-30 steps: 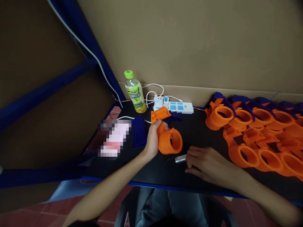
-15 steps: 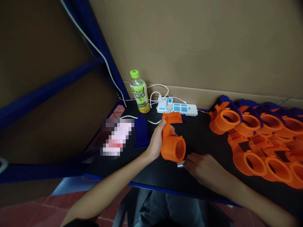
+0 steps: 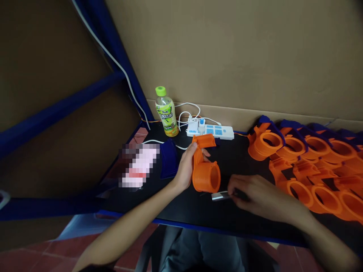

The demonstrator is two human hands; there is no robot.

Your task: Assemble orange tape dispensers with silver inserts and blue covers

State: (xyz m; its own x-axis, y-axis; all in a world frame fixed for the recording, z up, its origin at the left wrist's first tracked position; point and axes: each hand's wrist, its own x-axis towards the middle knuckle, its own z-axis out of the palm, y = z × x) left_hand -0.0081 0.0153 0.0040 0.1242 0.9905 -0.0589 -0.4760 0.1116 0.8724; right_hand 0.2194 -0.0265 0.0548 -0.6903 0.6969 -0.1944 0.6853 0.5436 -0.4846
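My left hand (image 3: 185,168) grips an orange plastic part (image 3: 206,176), with a ring at its lower end, a ribbed neck and a curved channel at the top. The thumb presses on the neck and the other fingers go behind it. Just right of the ring, a flat silver tool (image 3: 220,196) lies low over the black table; its exact kind is unclear. My right hand (image 3: 249,192) has its fingers curled round the tool's right end, which they hide. A dark blue curved piece (image 3: 168,158) rests left of my left hand.
Several orange ring parts (image 3: 302,194), the back ones with blue pieces, stand in rows at the right. A drink bottle (image 3: 168,117) and a white power strip (image 3: 224,132) with cables stand by the cardboard wall (image 3: 241,56). A blurred-out pale patch (image 3: 141,164) lies at left.
My right hand has shifted right, away from the orange ring, and more of the silver tool shows. My left hand still holds the orange part in nearly the same pose.
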